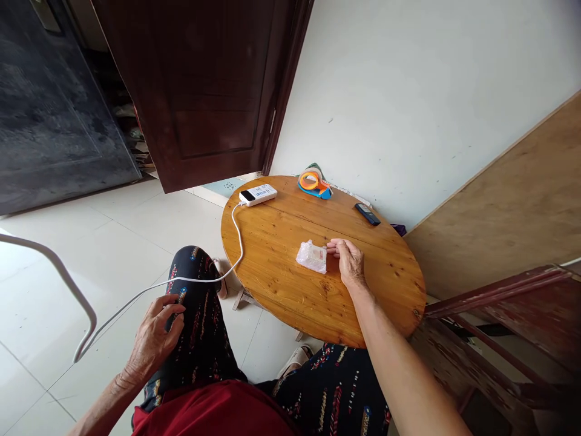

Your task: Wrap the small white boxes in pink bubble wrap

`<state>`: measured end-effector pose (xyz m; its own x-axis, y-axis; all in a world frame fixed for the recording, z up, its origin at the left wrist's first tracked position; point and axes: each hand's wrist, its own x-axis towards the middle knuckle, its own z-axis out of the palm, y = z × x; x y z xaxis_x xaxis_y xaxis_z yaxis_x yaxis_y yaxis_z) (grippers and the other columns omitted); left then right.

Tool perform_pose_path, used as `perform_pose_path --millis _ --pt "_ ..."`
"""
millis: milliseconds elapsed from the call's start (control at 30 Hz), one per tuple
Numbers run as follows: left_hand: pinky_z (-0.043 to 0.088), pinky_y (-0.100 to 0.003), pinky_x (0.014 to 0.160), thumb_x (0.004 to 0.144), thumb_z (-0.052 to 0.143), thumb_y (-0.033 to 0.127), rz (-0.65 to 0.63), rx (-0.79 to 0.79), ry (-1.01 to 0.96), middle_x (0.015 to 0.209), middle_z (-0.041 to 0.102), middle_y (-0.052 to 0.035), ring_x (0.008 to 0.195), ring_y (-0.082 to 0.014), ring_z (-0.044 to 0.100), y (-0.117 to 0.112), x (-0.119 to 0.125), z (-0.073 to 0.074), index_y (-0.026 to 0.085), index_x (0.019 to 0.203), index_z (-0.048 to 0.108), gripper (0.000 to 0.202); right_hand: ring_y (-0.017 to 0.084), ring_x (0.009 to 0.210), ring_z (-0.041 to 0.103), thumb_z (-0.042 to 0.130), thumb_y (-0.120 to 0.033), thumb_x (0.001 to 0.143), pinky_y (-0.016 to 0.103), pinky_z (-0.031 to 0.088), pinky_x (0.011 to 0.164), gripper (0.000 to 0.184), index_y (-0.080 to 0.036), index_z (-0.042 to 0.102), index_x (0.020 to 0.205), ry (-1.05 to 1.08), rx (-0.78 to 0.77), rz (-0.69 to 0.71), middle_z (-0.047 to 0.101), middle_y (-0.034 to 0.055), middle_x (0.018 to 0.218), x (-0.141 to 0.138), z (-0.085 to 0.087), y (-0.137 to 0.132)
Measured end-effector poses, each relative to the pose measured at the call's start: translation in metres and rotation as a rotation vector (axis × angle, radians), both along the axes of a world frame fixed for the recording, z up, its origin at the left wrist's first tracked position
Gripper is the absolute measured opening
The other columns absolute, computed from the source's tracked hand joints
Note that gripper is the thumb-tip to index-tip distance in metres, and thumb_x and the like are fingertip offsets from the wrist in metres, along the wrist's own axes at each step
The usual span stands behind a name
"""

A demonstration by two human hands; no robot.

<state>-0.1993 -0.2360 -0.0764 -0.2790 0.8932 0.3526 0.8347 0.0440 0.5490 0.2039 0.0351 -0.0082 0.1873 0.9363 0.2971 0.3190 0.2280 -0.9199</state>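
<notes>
A small bubble-wrapped package [311,257] lies on the round wooden table [281,281]; a pale label with faint red print shows through the wrap on its right side. My right hand [348,261] is just right of it, fingers stretched towards its edge and holding nothing. Whether the fingertips touch the wrap, I cannot tell. Over my left thigh rests my left hand [158,330], empty, with loosely bent fingers apart. It is near the white cable [190,279], which crosses my knee.
At the table's far left, a white power bank [258,194] is joined to the cable. An orange and blue tape dispenser [323,192] stands at the back edge, and a dark handheld device [367,214] lies right of it. A brown door [204,91] and a wall [385,91] are behind.
</notes>
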Motion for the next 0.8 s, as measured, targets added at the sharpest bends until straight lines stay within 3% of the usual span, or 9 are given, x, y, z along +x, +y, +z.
perform_pose_path --millis 133,333,500,600,700,800 --pt "0.059 -0.034 0.078 0.089 0.05 0.037 0.013 0.008 -0.053 0.113 0.065 -0.007 0.099 -0.0236 0.067 0.0 0.003 0.001 0.023 0.086 0.07 0.025 0.02 0.065 0.066 0.055 -0.064 0.08 0.032 0.049 0.065 0.047 -0.019 0.068 0.082 -0.014 -0.003 -0.001 0.073 0.0069 0.079 0.0 0.003 -0.001" --pt "0.06 -0.037 0.078 0.088 0.051 0.038 -0.021 0.044 -0.042 0.108 0.069 -0.0063 0.095 -0.0243 0.069 0.0 0.011 -0.004 0.025 0.083 0.071 0.025 0.021 0.066 0.066 0.056 -0.068 0.078 0.032 0.05 0.066 0.05 -0.019 0.068 0.08 -0.024 -0.009 0.001 0.073 0.0067 0.078 -0.001 0.006 -0.005" --pt "0.057 -0.024 0.054 0.088 0.053 0.046 0.003 -0.027 -0.178 0.112 0.068 -0.0044 0.083 -0.0198 0.071 0.006 0.003 -0.017 0.026 0.091 0.071 0.027 0.021 0.068 0.067 0.055 -0.068 0.079 0.033 0.052 0.068 0.051 -0.019 0.068 0.08 -0.036 -0.027 0.008 0.073 0.0069 0.078 -0.001 0.009 -0.008" --pt "0.054 -0.024 0.045 0.088 0.052 0.05 0.071 -0.072 -0.211 0.11 0.067 -0.0049 0.072 -0.0182 0.07 0.007 -0.004 -0.031 0.026 0.103 0.067 0.032 0.021 0.066 0.068 0.058 -0.066 0.079 0.032 0.052 0.062 0.049 -0.018 0.069 0.081 -0.047 -0.074 0.037 0.074 0.0078 0.078 0.005 0.013 -0.007" --pt "0.059 -0.031 0.056 0.089 0.052 0.047 0.051 -0.029 -0.048 0.113 0.067 -0.006 0.081 -0.0228 0.07 0.012 -0.001 -0.042 0.027 0.108 0.064 0.03 0.021 0.063 0.068 0.062 -0.063 0.077 0.028 0.049 0.053 0.046 -0.018 0.069 0.084 -0.045 -0.129 0.072 0.074 0.0088 0.08 0.014 0.018 0.002" --pt "0.057 -0.043 0.079 0.089 0.055 0.039 -0.134 0.066 0.141 0.113 0.068 -0.0057 0.098 -0.0284 0.066 0.024 0.01 -0.043 0.029 0.103 0.067 0.021 0.02 0.066 0.068 0.06 -0.059 0.081 0.027 0.047 0.052 0.042 -0.018 0.068 0.086 -0.03 -0.098 0.091 0.074 0.0091 0.083 0.017 0.022 0.018"
